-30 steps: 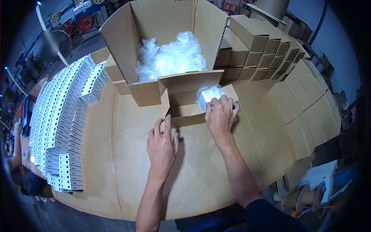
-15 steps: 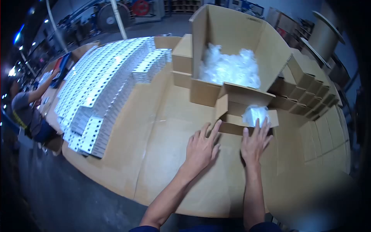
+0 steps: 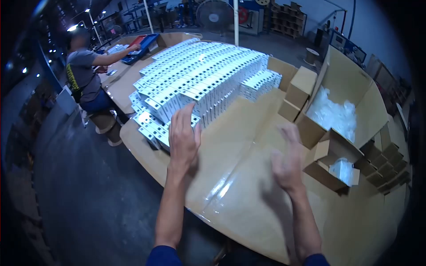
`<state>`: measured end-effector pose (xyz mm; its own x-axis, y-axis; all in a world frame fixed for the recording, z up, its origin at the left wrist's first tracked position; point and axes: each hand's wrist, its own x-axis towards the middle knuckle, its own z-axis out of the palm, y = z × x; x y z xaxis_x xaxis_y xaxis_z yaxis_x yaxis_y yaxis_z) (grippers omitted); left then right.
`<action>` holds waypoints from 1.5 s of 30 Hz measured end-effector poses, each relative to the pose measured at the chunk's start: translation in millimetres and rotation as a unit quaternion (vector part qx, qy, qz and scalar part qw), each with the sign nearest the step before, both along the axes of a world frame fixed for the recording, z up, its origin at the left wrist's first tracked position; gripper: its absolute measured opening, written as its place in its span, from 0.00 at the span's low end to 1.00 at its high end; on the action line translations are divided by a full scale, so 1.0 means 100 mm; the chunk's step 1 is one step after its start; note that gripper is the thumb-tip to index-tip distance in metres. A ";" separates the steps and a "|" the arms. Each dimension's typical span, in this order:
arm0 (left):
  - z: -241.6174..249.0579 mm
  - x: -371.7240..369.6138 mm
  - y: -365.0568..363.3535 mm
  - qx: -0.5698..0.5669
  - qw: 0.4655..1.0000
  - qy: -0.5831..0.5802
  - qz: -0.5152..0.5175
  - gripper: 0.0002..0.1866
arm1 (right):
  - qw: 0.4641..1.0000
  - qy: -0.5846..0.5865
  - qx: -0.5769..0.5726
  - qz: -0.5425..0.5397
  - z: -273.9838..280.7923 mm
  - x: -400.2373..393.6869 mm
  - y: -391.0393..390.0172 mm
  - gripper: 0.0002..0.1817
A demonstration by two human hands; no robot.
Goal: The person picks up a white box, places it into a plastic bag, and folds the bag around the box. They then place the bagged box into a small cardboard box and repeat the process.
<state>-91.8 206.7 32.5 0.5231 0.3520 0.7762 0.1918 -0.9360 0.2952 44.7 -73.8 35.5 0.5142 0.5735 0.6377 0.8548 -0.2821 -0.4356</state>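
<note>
Hands hang empty above the cardboard-covered table [image 3: 248, 195]: the left hand [image 3: 183, 138] is raised with fingers loosely spread and pointing up, touching nothing, and the right hand [image 3: 287, 165] is blurred, open as far as can be told, also holding nothing. Just ahead of the left hand stands a long stepped stack of small white boxes [image 3: 199, 84]; its nearest corner lies right beyond the fingertips. To the right of the right hand sits a small open carton [image 3: 330, 170] with a plastic-wrapped item [image 3: 342, 170] inside, and beyond that a large open carton [image 3: 350, 88] holding crumpled clear plastic bags [image 3: 333, 115]. Further right of the right hand are rows of folded brown boxes [image 3: 386, 168]. A likely risk is that a careless sweep of the left hand clips the near corner of the white stack and topples it, since the boxes are piled loose in tiers close to the table edge; the small carton's flaps stand open, so a knock from the right hand could tip its contents out. The table top is brown cardboard with a glossy strip of tape catching the light. Far beyond the left hand another person [image 3: 86, 71] sits working at the table's far end, in a dim workshop with a grey concrete floor, a fan and machinery at the back.
</note>
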 end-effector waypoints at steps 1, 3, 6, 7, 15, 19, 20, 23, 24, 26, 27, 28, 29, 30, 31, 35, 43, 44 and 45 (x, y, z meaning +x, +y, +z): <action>0.04 0.04 0.17 0.017 1.000 -0.006 -0.001 0.32 | 0.997 0.019 -0.019 0.071 0.06 -0.01 0.36 0.42; 0.08 0.12 0.32 0.024 0.999 0.024 0.018 0.33 | 0.985 0.027 -0.067 0.157 0.12 -0.03 1.03 0.44; 0.03 0.22 0.49 0.032 0.998 0.056 0.024 0.34 | 0.981 -0.011 -0.088 0.175 0.00 0.14 1.81 0.46; 0.00 0.23 0.50 0.025 0.998 0.058 0.022 0.34 | 0.980 -0.027 -0.085 0.177 0.02 0.17 1.97 0.47; -0.13 0.22 0.65 0.059 0.997 0.035 0.030 0.32 | 0.977 -0.050 -0.148 0.144 -0.02 0.30 2.25 0.48; -0.10 0.18 0.67 0.072 0.996 0.027 0.039 0.23 | 0.977 -0.052 -0.134 0.156 -0.05 0.31 2.26 0.47; -0.07 0.16 0.66 0.078 0.996 0.028 0.040 0.22 | 0.978 -0.055 -0.128 0.155 -0.06 0.30 2.23 0.46; 0.00 0.01 0.45 0.041 0.999 0.002 0.022 0.22 | 0.984 -0.017 -0.061 0.168 0.05 0.18 1.99 0.44; 0.04 -0.04 0.32 0.031 0.999 -0.007 0.017 0.22 | 0.984 0.003 -0.031 0.174 0.12 0.13 1.85 0.44; 0.06 -0.06 0.03 -0.005 0.998 -0.054 -0.036 0.19 | 0.953 0.187 0.004 0.238 0.23 0.02 1.48 0.39; 0.05 -0.06 -0.12 0.004 0.996 -0.073 -0.058 0.19 | 0.918 0.300 0.004 0.259 0.27 -0.02 1.29 0.38; 0.04 -0.03 -0.28 0.012 0.992 -0.092 -0.085 0.19 | 0.872 0.408 0.011 0.272 0.27 -0.04 1.10 0.37; 0.04 0.03 -0.48 0.014 0.988 -0.095 -0.118 0.19 | 0.824 0.477 0.037 0.303 0.26 -0.02 0.89 0.36; 0.05 0.09 -0.66 0.017 0.984 -0.099 -0.149 0.19 | 0.770 0.538 0.065 0.336 0.25 0.00 0.71 0.35; 0.07 0.16 -0.87 0.023 0.978 -0.097 -0.182 0.19 | 0.761 0.552 0.099 0.326 0.25 0.00 0.52 0.30; 0.32 0.54 -1.64 -0.040 0.931 -0.015 -0.362 0.22 | 0.829 0.492 0.183 0.194 0.30 0.22 -0.48 0.13; 0.71 2.47 -2.11 -0.024 0.877 0.100 -0.470 0.13 | 0.972 0.198 0.102 -0.079 0.64 1.04 -1.81 0.12; 0.71 2.84 -2.14 0.008 0.871 0.103 -0.480 0.14 | 0.969 0.195 0.114 -0.102 0.67 1.16 -1.85 0.13; 0.68 3.17 -2.15 0.026 0.866 0.138 -0.480 0.16 | 0.969 0.189 0.086 -0.135 0.77 1.25 -1.87 0.14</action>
